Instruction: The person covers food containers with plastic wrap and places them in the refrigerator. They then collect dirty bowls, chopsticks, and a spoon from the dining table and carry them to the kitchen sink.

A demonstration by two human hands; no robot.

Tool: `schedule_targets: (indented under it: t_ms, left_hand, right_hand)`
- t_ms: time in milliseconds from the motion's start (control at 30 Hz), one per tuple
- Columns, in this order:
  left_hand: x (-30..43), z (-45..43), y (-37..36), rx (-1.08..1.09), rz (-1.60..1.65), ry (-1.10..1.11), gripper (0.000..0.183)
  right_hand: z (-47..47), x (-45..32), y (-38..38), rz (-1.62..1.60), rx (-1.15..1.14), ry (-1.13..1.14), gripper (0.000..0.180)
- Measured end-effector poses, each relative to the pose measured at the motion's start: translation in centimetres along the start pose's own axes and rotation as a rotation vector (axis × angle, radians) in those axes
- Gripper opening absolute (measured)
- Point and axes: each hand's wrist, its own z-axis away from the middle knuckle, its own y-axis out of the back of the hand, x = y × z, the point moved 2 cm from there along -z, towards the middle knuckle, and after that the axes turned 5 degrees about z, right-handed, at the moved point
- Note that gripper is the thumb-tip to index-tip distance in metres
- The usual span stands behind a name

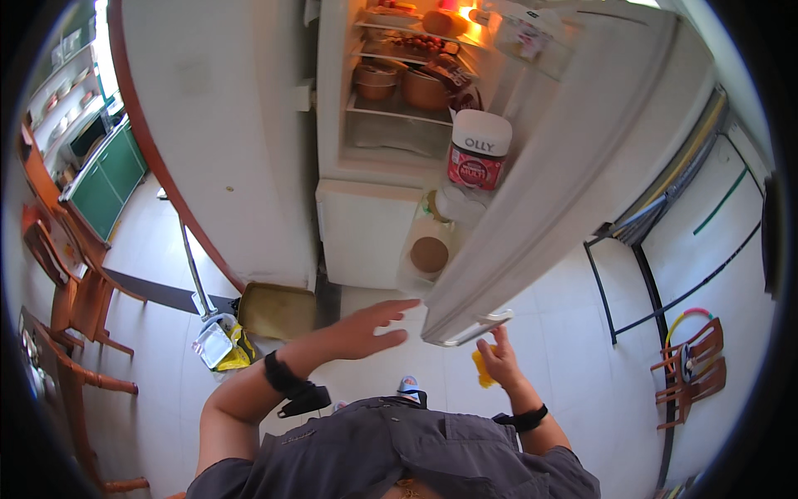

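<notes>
A white refrigerator door [530, 206] stands ajar before me. My left hand [374, 327] is empty, its fingers apart, with the fingertips close to the door's lower edge; whether they touch it I cannot tell. A yellow cloth or sponge [483, 369] is held in my right hand [504, 363]. That hand's raised fingers reach up to the metal door handle [483, 325]. On the door's inner shelves are an OLLY jar with a white lid [479, 150] and a container with a brown round top [429, 254]. Two brown pots [427, 87] sit on an inside shelf [396, 111].
At left on the floor are a brown tray [277, 312], a dustpan [212, 343] with a yellow bag, and wooden chairs [81, 299]. A black metal frame [645, 280] and a small wooden chair [692, 374] stand at right. A wall [212, 137] adjoins the refrigerator.
</notes>
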Motion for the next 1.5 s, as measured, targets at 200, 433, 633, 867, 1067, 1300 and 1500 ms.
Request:
schedule_targets:
  t_ms: [200, 433, 633, 867, 1067, 1300, 1500]
  left_hand:
    - [-3.8, 9.0, 4.6, 0.449, 0.211, 0.098, 0.044]
    - [-7.5, 19.0, 6.5, 0.956, 0.262, -0.002, 0.046]
    - [-5.6, 27.5, 4.6, 1.456, 0.256, 0.266, 0.046]
    - [-5.1, 32.7, -2.9, 1.999, 0.372, 0.483, 0.05]
    - [-4.2, 32.6, -6.2, 2.267, 0.475, 0.452, 0.054]
    - [-4.1, 36.2, -9.3, 2.458, 0.543, 0.422, 0.056]
    - [-4.6, 43.3, -10.4, 2.527, 0.528, 0.377, 0.055]
  right_hand:
    - [-9.4, -7.2, -11.0, -0.138, -0.341, 0.195, 0.023]
    - [-24.0, -17.1, -25.6, 0.281, -0.428, 0.274, 0.045]
    - [-37.2, -19.8, -33.8, 0.278, -0.247, 0.465, 0.047]
    - [-44.1, -20.5, -37.1, 0.337, -0.127, 0.426, 0.045]
    - [-48.4, -18.6, -38.2, 0.225, -0.045, 0.446, 0.046]
    - [-47.3, -19.2, -38.9, 0.147, 0.006, 0.34, 0.046]
    - [-44.0, -15.9, -41.6, -0.287, -0.071, -0.111, 0.042]
